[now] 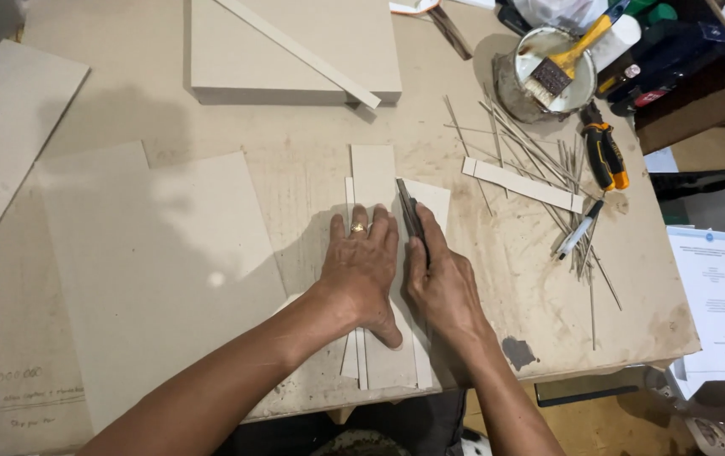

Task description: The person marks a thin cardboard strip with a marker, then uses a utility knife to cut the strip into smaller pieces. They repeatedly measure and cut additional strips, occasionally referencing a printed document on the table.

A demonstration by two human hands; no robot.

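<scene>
— Both hands are low in the middle of the view. What's the left hand (362, 266) doing?

— Lying flat, fingers together, pressing down on a long cardboard strip (372, 181) that runs away from the person. A ring (358, 227) shows on one finger.

— And the right hand (440, 283)?

— Closed round a dark cutter (410, 211), its blade end lying along the strip's right edge, just beside the left fingers. The two hands almost touch.

— What lies around them?

— Under the strip are narrower offcuts and a pale board piece (431, 203). To the left, a large cardboard sheet (160, 270); farther off, a thick board block (295, 51) with a thin slat (299, 52) across it. To the right, a loose short strip (523, 184), a scatter of thin sticks (531, 152), a marker pen (578, 230) and an orange-and-black tool (607, 156).

— Anything crowding the cut?

— Nothing on the strip ahead of the blade. Beyond the sticks stands a glue tin (548, 72) with a yellow-handled brush (569, 59) resting in it.

— The surface?

— A worn, stained tabletop (312, 160) covered in board, with printed papers (717, 295) off its right edge
</scene>
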